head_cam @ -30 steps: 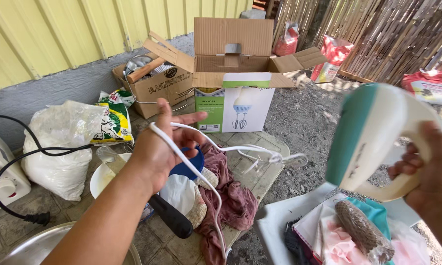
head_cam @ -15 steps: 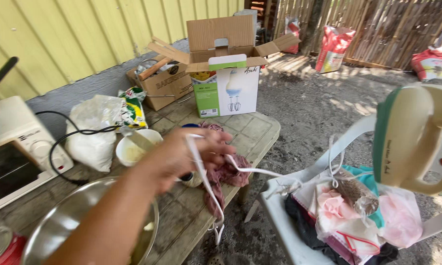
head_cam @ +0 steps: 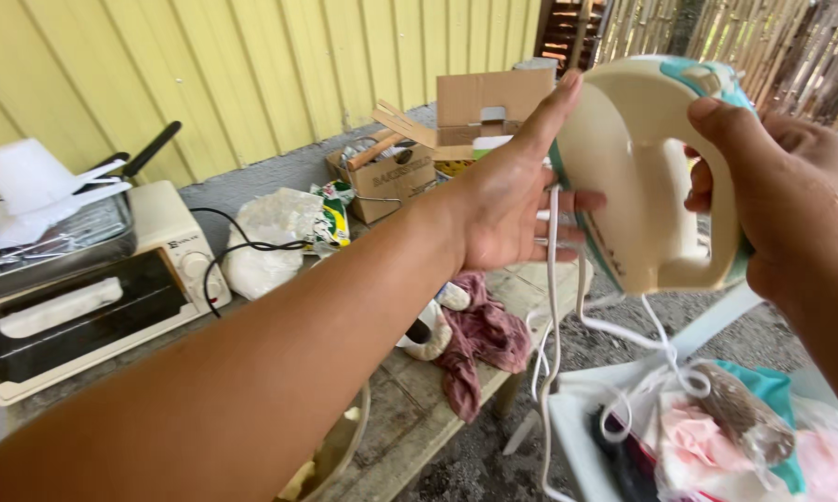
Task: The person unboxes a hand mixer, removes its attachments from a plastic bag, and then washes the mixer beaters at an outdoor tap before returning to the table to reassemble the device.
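Observation:
My right hand [head_cam: 791, 200] grips the handle of a cream and teal hand mixer [head_cam: 642, 167], raised in front of me. My left hand [head_cam: 507, 200] is beside the mixer body, palm against its side, with the mixer's white cord [head_cam: 554, 307] running through its fingers. The cord hangs down in loops toward a white plastic chair [head_cam: 577, 428] piled with bagged things [head_cam: 735, 418].
A white toaster oven [head_cam: 93, 288] stands at the left on a worn wooden table [head_cam: 419, 409], with a white sack [head_cam: 265, 237], a maroon cloth [head_cam: 479, 339], a metal bowl [head_cam: 335, 455] and open cardboard boxes [head_cam: 437, 149] behind. A yellow corrugated wall is beyond.
Both hands rose toward my face. The mixer came up and left, and my left hand lifted off the table with the cord to meet the mixer's side.

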